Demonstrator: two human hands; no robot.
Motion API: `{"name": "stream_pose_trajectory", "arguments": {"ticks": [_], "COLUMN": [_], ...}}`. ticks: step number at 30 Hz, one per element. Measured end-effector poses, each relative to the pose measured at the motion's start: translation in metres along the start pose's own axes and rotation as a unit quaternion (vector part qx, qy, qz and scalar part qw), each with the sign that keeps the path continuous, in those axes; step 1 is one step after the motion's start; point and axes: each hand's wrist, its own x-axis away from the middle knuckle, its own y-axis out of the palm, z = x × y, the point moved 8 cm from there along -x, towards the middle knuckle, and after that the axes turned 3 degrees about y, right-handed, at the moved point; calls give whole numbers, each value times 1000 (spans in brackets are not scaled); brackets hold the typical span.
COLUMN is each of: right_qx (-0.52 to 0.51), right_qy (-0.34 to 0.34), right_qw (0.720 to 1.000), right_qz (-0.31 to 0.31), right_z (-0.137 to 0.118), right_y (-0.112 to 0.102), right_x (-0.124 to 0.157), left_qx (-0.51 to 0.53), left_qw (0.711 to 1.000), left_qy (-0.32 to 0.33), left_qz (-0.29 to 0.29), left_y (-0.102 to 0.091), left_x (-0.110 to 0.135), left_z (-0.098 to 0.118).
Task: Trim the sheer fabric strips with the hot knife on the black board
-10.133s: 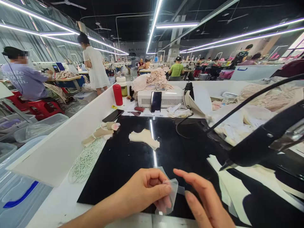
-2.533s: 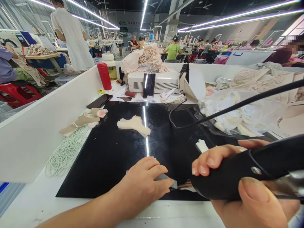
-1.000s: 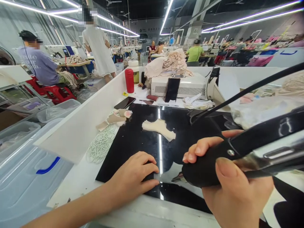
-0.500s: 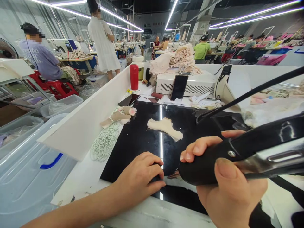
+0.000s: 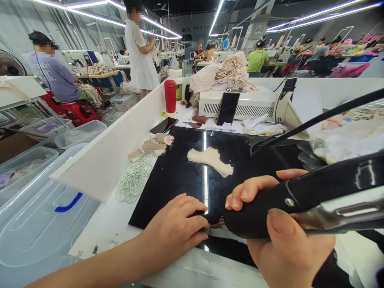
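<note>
My right hand (image 5: 288, 240) is wrapped around a black handheld tool (image 5: 327, 186) with a silver metal lever along its side. My left hand (image 5: 180, 224) rests low over the glossy black board (image 5: 168, 176), its fingers curled together near the board's front part. Whatever lies under those fingertips is dark and mostly hidden. Between the two hands a thin brownish strip (image 5: 218, 224) shows beside the tool's rounded end. Beyond them, a cream fabric piece (image 5: 211, 160) lies flat on the board, touched by neither hand.
Left of the board lie a tangle of pale green elastic cords (image 5: 135, 180) and a tied beige fabric bundle (image 5: 150, 147). Farther back are a phone (image 5: 163, 125), a red bottle (image 5: 170, 96), a propped phone (image 5: 228, 109) and a fabric pile (image 5: 231, 72). A black cable (image 5: 318, 116) crosses the right side.
My left fingers have drawn closer together, and my right hand with the tool has shifted slightly left. In the background, the standing person in white has raised their forearms.
</note>
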Motion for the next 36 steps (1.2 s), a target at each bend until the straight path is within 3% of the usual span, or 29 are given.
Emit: {"name": "stream_pose_trajectory", "arguments": {"ticks": [7,22,32,36], "right_qx": [-4,-15,-20,-16], "right_qy": [5,11,24,16], "right_qw": [1000,1000,999,1000], "right_qz": [22,11,23,2], "right_z": [0,1,-4,-8], "right_y": [0,9,10,12], "right_x": [0,-1,-3,-1], "left_qx": [-49,-93,-9,-7], "left_qw": [999,994,999,999], "left_qy": [20,55,25,27], "left_qz": [6,22,18,28], "left_y": [-9,-2,-4,-5], "left_x": [17,24,21,19], "left_z": [5,8,-2,-2]}}
